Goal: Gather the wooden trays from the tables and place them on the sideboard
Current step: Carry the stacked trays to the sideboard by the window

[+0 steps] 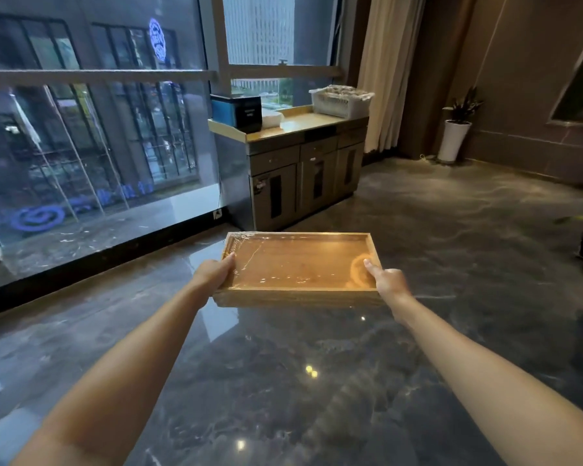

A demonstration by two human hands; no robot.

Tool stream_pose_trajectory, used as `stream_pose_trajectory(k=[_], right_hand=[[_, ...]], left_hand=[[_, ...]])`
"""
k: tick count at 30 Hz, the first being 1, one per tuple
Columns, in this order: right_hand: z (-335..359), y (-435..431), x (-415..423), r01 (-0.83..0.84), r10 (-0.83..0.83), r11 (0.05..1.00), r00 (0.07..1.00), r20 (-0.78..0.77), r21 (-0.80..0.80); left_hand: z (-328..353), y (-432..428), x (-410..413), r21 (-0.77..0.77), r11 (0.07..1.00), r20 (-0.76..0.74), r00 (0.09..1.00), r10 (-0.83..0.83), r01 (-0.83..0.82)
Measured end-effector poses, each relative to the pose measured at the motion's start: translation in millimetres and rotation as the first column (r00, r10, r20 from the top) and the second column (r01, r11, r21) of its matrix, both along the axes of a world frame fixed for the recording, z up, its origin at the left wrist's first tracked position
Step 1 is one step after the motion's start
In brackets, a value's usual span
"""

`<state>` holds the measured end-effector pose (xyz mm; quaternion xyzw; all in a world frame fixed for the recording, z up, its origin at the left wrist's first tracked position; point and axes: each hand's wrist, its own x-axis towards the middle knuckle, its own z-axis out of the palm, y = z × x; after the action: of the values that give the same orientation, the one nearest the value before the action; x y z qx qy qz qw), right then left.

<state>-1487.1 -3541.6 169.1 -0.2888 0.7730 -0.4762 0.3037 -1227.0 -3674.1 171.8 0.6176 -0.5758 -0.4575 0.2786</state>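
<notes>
The left hand (214, 274) clasps the near-left corner of a wooden tray (297, 264), thumb lying along the rim and fingers hidden beneath, while the right hand (389, 282) grips the near-right corner the same way, thumb pointing forward over the edge. Holding both short ends like this keeps the tray level and out in front of the body, which suits carrying it across open floor. The tray is shallow and rectangular, wrapped in clear film that catches the light, and it appears to hold nothing. It hangs in the air above the glossy dark marble floor (283, 381), short of the sideboard (303, 163) that stands directly beyond it against the window. On the sideboard's pale top (300, 122), a dark box (241, 112) sits at the left end and a white basket (339, 102) at the right, leaving bare surface between them, probably where the tray belongs.
</notes>
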Motion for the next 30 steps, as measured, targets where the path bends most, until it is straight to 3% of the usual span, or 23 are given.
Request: stream_pose_trajectory(k=[10, 20, 30], right_hand=[[24, -243, -151, -0.086, 0.086, 0.995, 0.996, -0.003, -0.046], [-8, -458, -287, -0.093, 0.093, 0.996, 0.996, -0.017, 0.014], [18, -700, -435, -0.073, 0.074, 0.997, 0.997, -0.022, 0.021]], left_hand=[[41, -222, -141, -0.055, 0.997, 0.033, 0.998, 0.05, -0.048], [7, -444, -280, 0.012, 0.999, 0.042, 0.999, 0.03, -0.031], [23, -697, -435, 0.023, 0.999, 0.02, 0.999, 0.034, -0.035]])
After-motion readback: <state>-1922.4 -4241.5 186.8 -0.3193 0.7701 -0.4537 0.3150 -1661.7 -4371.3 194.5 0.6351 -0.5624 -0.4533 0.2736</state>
